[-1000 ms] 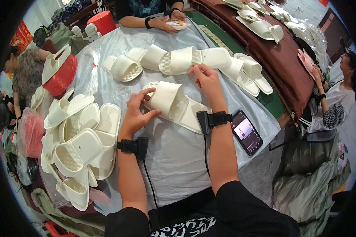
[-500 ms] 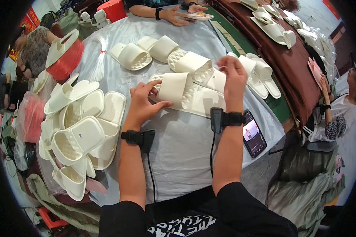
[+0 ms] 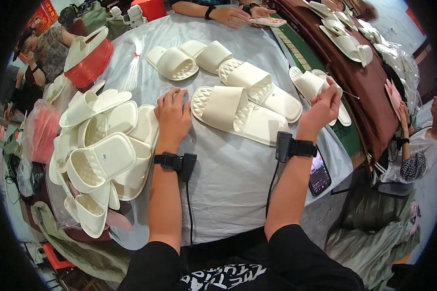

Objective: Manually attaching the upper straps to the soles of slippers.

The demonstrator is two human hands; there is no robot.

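Cream-white slippers everywhere on the grey plastic sheet [image 3: 228, 179] over the table. Far left: a red basin [image 3: 90, 65] with one slipper on top. Below it, nearer, a loose pile of slippers [image 3: 99, 155], soles and straps turned in many directions, reaching to the table edge. Just right of the pile, the left hand [image 3: 174, 119], palm down and fingers spread a little, resting on the sheet, with its inner side touching the edge of the pile; black wrist strap with a small box and a cable hanging toward the body. Right of this hand, and just beside it, the nearest slipper [image 3: 238, 114], lying flat with its quilted strap up, not held by either hand. Behind it, a second slipper [image 3: 260, 85], then two more [image 3: 189, 58] farther to the left. Right again, the right hand [image 3: 323, 104], lifted above the table edge, fingers curled together; what was pinched there, impossible to tell. Near it, another pair of slippers [image 3: 315, 87]. Under the right wrist, a phone [image 3: 319, 174] at the table edge. At the far side, another person's hands [image 3: 235, 14].
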